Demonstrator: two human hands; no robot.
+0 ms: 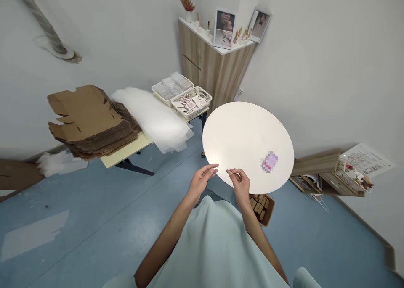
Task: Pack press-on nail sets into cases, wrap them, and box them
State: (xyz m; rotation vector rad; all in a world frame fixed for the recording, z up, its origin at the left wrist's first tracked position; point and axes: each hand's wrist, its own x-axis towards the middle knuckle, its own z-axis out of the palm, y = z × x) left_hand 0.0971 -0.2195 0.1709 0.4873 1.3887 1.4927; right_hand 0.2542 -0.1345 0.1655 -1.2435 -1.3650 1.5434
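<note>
Over the near edge of a round white tabletop (243, 128), the two bare hands are held apart, with a narrow gap left between their fingertips. The left hand (203, 178) is held loosely open, its fingers stretched toward the other hand and its thumb set close below them. The right hand (240, 182) is curled, with thumb and forefinger brought near each other at the tips; whether anything small is pinched there cannot be told. On the tabletop, to the right of the right hand and well inside the rim, a small purple-and-pink rectangular item (270, 162) is laid, its details hidden by coarse blurring. Below the near rim, an open brown cardboard box (270, 212) filled with small brown cartons is partly covered by the tabletop. To the left, a pale yellow table (142, 141) is loaded with a stack of flat brown cardboard blanks (88, 120), a pile of translucent white sheets (151, 115) hung over its edge, and two white plastic baskets. Behind them, a wood-grained cabinet (217, 71) is topped with framed pictures (224, 28) and a red-and-green potted plant (187, 3).
</note>
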